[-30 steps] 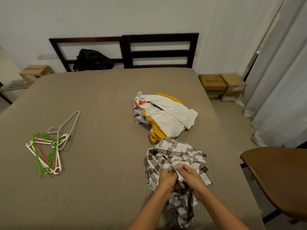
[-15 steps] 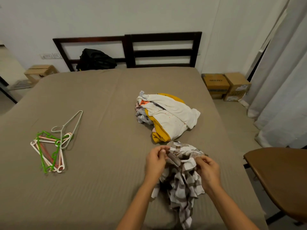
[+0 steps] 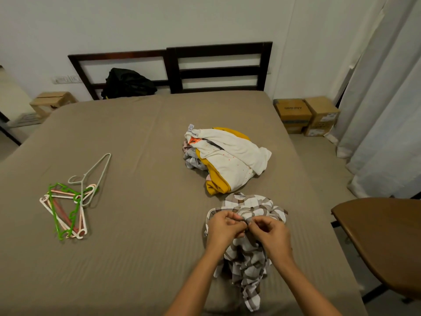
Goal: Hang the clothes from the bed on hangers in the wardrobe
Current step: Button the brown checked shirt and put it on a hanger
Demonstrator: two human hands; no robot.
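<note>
Hands, left hand (image 3: 224,229) and right hand (image 3: 272,233), pinch bunched plaid shirt (image 3: 248,258) above bed (image 3: 141,258); soft, limp cloth likely handles best by collar or shoulders.

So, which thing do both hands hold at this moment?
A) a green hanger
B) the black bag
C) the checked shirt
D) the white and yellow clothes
C: the left hand and the right hand both pinch the checked shirt at its upper edge, while the hangers lie apart, far to the left.
</note>
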